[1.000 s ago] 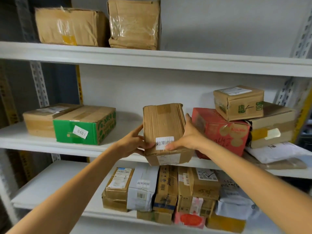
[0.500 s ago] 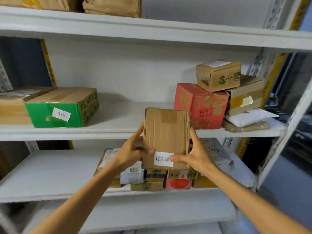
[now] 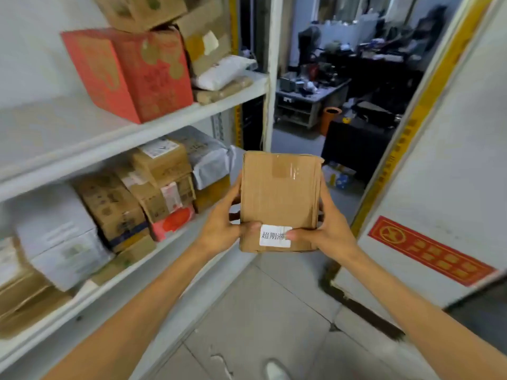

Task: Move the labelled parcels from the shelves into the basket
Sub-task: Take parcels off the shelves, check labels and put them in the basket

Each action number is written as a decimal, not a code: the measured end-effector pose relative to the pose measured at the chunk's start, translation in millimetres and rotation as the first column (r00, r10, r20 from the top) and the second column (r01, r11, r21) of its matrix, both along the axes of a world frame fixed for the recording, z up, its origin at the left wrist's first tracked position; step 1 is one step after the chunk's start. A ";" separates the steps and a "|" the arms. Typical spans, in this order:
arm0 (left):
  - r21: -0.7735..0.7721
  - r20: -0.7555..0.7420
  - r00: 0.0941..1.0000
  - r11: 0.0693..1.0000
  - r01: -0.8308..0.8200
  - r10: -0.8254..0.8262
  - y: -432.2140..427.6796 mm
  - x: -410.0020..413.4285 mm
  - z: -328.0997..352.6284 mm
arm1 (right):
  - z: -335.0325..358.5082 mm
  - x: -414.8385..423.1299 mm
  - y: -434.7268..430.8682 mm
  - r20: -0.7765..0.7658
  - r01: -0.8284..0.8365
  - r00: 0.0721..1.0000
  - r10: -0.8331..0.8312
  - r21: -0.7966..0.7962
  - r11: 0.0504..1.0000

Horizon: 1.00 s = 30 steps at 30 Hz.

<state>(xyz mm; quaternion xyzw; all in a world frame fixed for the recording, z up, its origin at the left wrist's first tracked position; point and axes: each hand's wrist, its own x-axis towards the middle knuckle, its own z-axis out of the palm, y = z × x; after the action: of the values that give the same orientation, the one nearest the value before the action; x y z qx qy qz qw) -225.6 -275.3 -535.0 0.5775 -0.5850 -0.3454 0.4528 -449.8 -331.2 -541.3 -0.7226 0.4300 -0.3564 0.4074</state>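
The left hand (image 3: 219, 226) wraps the brown parcel's (image 3: 279, 198) 9 o'clock edge and the right hand (image 3: 332, 229) its 3 o'clock edge, both thumbs pressed by the white label (image 3: 274, 236). Since 1 second ago the parcel has left the shelves (image 3: 153, 126), which now sit at 9 o'clock as the view swung right. No basket shows, so carrying likely comes next.

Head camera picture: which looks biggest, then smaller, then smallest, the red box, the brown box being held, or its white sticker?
1. red box, biggest, even though it is farther away.
2. brown box.
3. white sticker, smallest.
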 end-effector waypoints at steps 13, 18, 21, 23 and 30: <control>0.131 -0.022 0.713 0.705 0.697 -0.701 -41.6 -316.0 -73.1 | -68.8 -278.8 133.1 -0.135 0.766 0.642 -0.754 0.085 0.637; 0.173 0.049 0.513 0.513 0.841 -0.857 -67.3 -432.6 -79.2 | -88.2 -347.0 156.5 -0.034 0.914 0.394 -0.918 0.119 0.388; 0.237 0.068 0.364 0.370 0.898 -0.929 -72.4 -502.2 -88.0 | -99.6 -387.6 174.2 -0.018 0.965 0.220 -0.975 0.153 0.215; 0.282 0.079 0.288 0.299 0.912 -0.954 -73.2 -544.1 -98.0 | -106.1 -410.2 185.7 -0.037 0.977 0.122 -0.992 0.180 0.114; 0.405 0.020 -0.084 -0.069 0.912 -0.996 -33.0 -655.8 -126.4 | -140.3 -453.1 248.2 -0.043 0.944 -0.196 -0.980 0.264 -0.200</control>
<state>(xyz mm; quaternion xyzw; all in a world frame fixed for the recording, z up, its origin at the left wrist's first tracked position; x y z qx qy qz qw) -881.5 -308.3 -661.4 0.0777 -0.8293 -0.5407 -0.1177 -902.9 -83.0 -681.7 -0.0491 0.8236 -0.5574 0.0928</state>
